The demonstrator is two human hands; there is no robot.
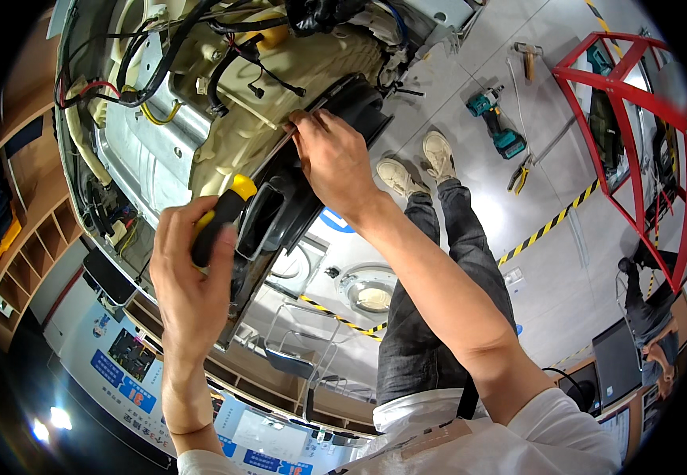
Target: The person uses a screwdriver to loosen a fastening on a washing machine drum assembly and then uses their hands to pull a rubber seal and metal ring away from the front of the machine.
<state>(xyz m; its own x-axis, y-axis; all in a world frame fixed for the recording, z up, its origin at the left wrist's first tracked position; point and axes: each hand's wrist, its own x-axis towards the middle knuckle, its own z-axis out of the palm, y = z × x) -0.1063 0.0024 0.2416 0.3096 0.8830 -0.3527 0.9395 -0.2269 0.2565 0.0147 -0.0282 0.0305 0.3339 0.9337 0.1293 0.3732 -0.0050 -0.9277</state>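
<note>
My left hand (187, 269) is wrapped around the black and yellow handle of a screwdriver (221, 222), held beside an opened machine that looks like a front-loading washing machine. My right hand (332, 158) is closed, its fingertips pinched together at the edge of the cream plastic tub (312, 67). What they hold there is too small to make out. Below the tub edge, between my hands, sits a black part with a rectangular opening (264, 214). Loose wires and connectors (256, 89) hang over the tub, next to a silver metal plate (157, 127).
On the tiled floor lie a teal cordless power tool (495, 123), a hammer (529, 59) and yellow-handled pliers (521, 174). A red metal frame (628, 87) stands at right, with a person (648, 317) beyond. A round door (367, 290) and a folding chair (292, 360) are below.
</note>
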